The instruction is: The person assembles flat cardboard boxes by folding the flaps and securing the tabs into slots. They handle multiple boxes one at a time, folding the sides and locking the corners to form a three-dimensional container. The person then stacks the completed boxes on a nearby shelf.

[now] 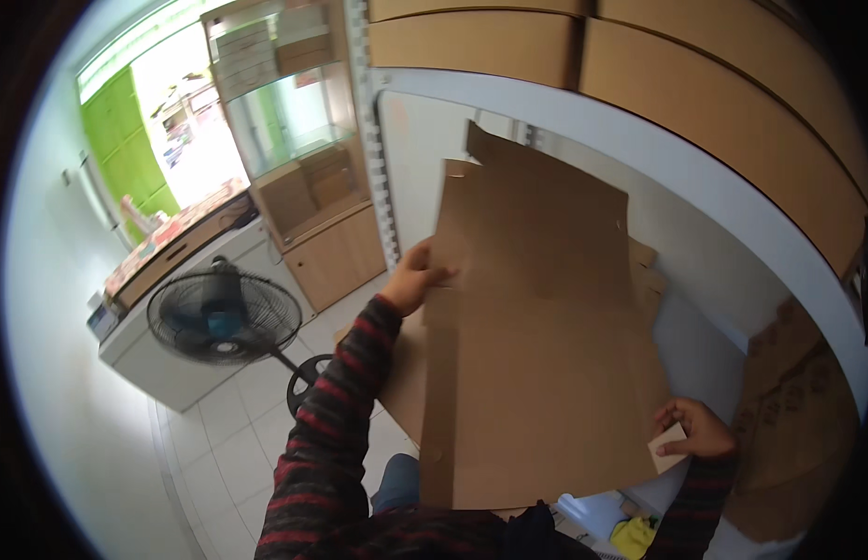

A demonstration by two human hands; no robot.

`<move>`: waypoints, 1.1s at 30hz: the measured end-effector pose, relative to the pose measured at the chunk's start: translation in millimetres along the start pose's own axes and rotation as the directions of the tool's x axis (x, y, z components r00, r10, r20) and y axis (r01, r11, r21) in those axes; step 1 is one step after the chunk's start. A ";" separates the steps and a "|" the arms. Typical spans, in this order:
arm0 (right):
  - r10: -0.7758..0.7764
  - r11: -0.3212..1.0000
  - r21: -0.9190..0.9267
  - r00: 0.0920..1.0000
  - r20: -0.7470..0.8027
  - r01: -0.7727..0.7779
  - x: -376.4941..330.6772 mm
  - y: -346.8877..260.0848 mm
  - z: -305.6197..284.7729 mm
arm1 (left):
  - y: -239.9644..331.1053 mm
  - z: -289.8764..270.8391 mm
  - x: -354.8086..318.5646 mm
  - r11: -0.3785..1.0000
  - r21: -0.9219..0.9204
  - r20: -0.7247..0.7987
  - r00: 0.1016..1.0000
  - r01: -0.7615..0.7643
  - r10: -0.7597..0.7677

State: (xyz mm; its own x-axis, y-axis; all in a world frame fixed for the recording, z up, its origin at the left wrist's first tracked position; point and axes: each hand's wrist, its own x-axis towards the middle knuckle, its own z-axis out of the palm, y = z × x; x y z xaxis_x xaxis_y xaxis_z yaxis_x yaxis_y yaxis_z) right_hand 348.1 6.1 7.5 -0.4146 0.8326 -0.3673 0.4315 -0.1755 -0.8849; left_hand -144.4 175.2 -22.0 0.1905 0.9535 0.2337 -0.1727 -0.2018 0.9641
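A large sheet of brown cardboard [546, 383], creased and unfolded, spans the space before me. Its far part is a panel [555, 215] with a torn-looking flap at the top. My left hand [417, 277] is closed on the sheet's left edge, thumb on its face. At the lower right edge my right hand [697, 431] is curled, its thumb pressed on a small pale piece [668, 450]; I cannot tell whether that is a tab of the sheet or separate. More cardboard [404, 392] shows beneath on the left.
Cardboard boxes [480, 45] fill a metal shelf [583, 101] above. A standing fan [225, 317] is at left, near a display cabinet [312, 187] and a low counter [186, 327]. Folded cartons [789, 420] lean at right. Something yellow [633, 538] lies below the sheet.
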 end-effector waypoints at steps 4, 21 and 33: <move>-0.023 1.000 -0.017 0.996 -0.088 0.022 4.7 13.9 -1.5 | 0.2 -18.9 -8.4 0.988 -0.153 0.064 0.998 0.006 0.004; -0.140 0.939 0.134 0.706 -0.694 0.318 103.9 14.2 -13.6 | -29.0 -1.5 137.5 0.960 -0.269 0.322 0.946 0.074 0.017; -0.290 0.942 -0.206 0.332 -0.897 0.265 134.7 37.4 2.5 | -78.4 24.3 176.7 0.891 0.390 0.073 0.972 -0.233 0.222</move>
State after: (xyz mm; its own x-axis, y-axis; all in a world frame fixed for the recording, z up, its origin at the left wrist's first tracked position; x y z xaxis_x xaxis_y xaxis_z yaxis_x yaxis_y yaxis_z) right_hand 306.4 110.4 -75.8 0.4560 0.7991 0.3917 0.4616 0.1640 -0.8718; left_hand -73.7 354.1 -53.2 0.2176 0.8658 0.4506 0.1781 -0.4891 0.8538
